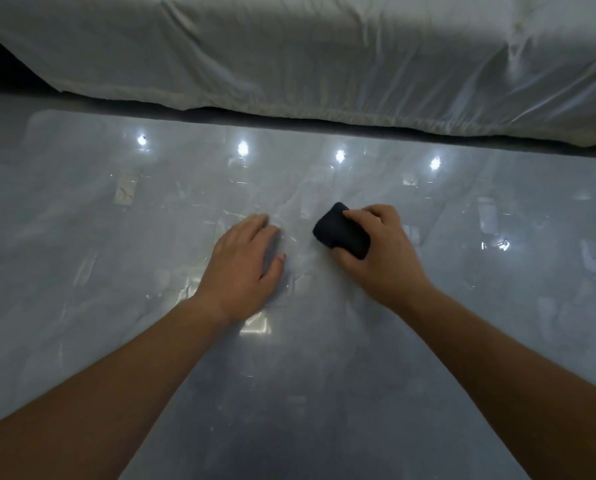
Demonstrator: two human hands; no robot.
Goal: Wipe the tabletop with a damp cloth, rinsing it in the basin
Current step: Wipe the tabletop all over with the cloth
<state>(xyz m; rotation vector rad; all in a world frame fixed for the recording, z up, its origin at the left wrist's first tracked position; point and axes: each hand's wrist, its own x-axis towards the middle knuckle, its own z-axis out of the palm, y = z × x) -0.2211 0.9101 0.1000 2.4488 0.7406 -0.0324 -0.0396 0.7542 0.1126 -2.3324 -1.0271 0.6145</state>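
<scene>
Starting at the left, we see the glossy grey worktop filling the near and middle parts of the view, its sheen streaked with faint reflections. The far left corner is a dark patch that we cannot make out.

Our left forearm reaches in from the near left edge. The left hand lies palm down on the worktop, a little left of centre. Its grip is apart: the fingers are stretched out flat, the thumb spread toward the right, and it holds nothing.

Just to the right, with a narrow bare strip of worktop between them, is the dark cloth. It is bunched into a compact wad and touches the surface. The right hand sits on the cloth's right and near side. Its grip is clamped on the cloth, with the fingers curled over the top and the rest of the hand pressed against the near edge. The right forearm runs back to the near right corner.

Farther off, a row of four bright light spots glints across the worktop from left to right, and a fifth lies out to the right of the right hand. Beyond the worktop's far edge, across a dark gap, a wrinkled white sheet hangs down and spans the whole far side.
</scene>
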